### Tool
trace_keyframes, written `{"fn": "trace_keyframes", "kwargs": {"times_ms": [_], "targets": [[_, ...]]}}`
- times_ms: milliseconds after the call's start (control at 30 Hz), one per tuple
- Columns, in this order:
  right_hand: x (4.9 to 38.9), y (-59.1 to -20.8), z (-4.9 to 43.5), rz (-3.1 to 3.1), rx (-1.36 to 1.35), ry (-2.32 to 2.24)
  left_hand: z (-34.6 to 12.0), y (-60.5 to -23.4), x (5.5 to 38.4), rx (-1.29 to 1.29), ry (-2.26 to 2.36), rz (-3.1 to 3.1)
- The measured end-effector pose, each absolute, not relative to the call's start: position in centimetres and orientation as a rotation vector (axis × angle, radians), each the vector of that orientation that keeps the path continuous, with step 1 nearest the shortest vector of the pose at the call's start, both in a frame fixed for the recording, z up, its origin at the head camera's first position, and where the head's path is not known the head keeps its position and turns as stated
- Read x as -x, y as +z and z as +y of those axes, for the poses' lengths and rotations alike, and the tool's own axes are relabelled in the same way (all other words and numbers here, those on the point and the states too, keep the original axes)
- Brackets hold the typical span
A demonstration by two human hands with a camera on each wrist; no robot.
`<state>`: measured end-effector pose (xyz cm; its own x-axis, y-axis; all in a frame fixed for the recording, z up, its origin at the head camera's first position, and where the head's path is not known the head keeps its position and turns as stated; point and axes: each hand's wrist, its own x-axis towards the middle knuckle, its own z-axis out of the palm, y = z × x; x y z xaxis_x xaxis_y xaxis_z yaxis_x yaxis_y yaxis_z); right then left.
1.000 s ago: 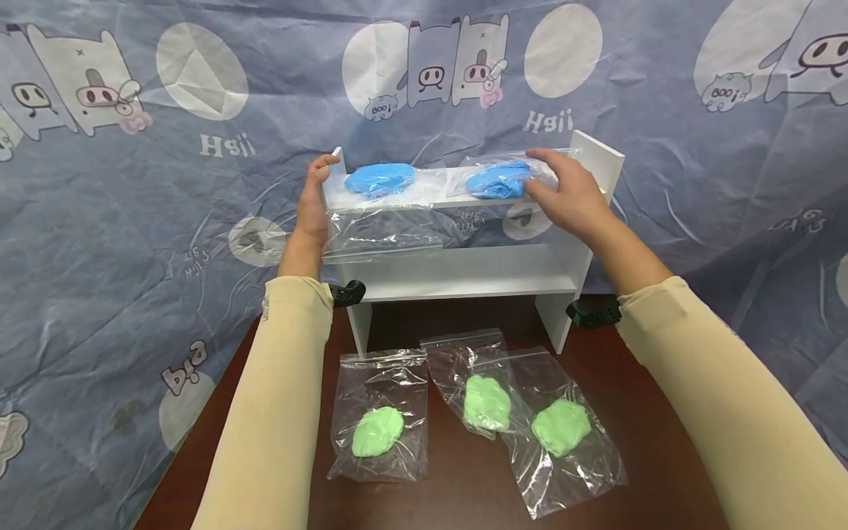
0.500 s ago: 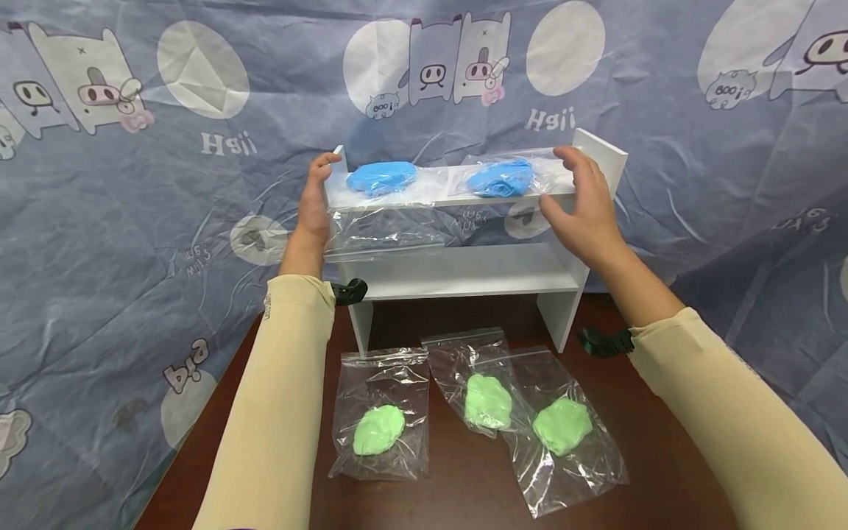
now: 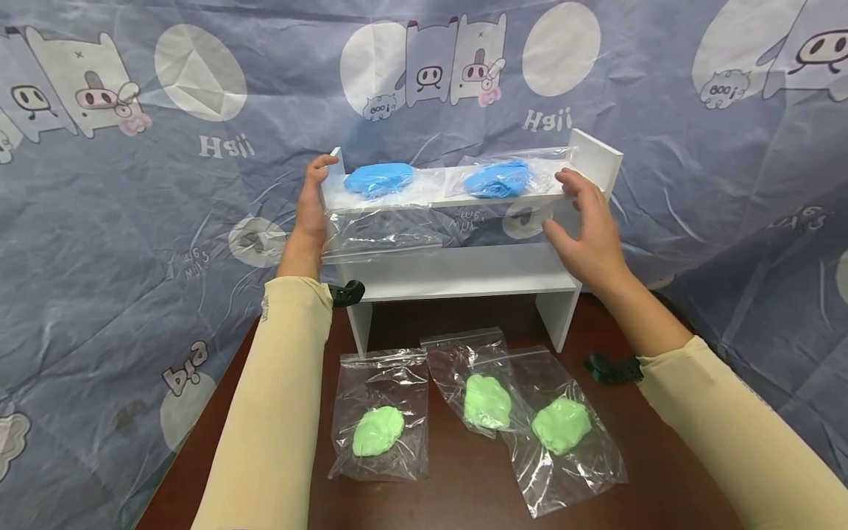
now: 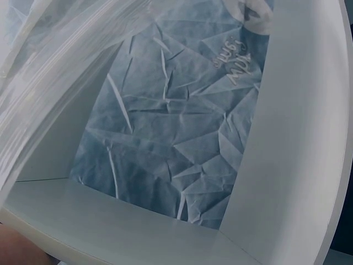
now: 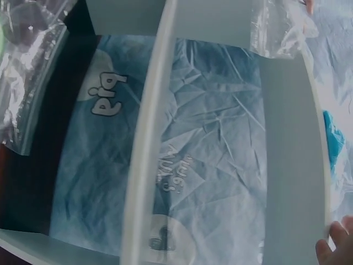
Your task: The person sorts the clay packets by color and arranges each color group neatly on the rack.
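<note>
In the head view, a white two-tier shelf (image 3: 464,272) bears two clear zip bags with blue lumps on its top board: a left blue lump (image 3: 379,179) and a right blue lump (image 3: 498,179). The left bag's empty part (image 3: 384,230) hangs over the front edge. My left hand (image 3: 311,202) holds the shelf's left side panel near the top, fingers bent at its edge. My right hand (image 3: 589,232) is just in front of the top board's right end, thumb and fingers apart, holding nothing. Its fingertips (image 5: 332,240) show beside the board edge in the right wrist view.
On the dark table (image 3: 457,500) lie three clear zip bags with green lumps: a left one (image 3: 377,431), a middle one (image 3: 486,402) and a right one (image 3: 561,426). The last two overlap. A patterned blue cloth (image 3: 132,221) hangs behind the shelf.
My right hand has come off the right blue lump's bag and drawn back to the right and downward. My left hand and the bags have stayed in place.
</note>
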<state>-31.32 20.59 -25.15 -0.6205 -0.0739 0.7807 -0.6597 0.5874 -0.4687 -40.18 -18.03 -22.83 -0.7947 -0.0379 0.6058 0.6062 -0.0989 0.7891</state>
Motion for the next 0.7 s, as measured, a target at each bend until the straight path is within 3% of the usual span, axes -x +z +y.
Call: {"fn": "trace_keyframes", "kwargs": {"times_ms": [700], "targets": [[28.7, -33.9, 21.3, -2.364, -0.615, 1.099, -18.0, -22.8, 40.3, 0.612, -1.976, -1.709]]}}
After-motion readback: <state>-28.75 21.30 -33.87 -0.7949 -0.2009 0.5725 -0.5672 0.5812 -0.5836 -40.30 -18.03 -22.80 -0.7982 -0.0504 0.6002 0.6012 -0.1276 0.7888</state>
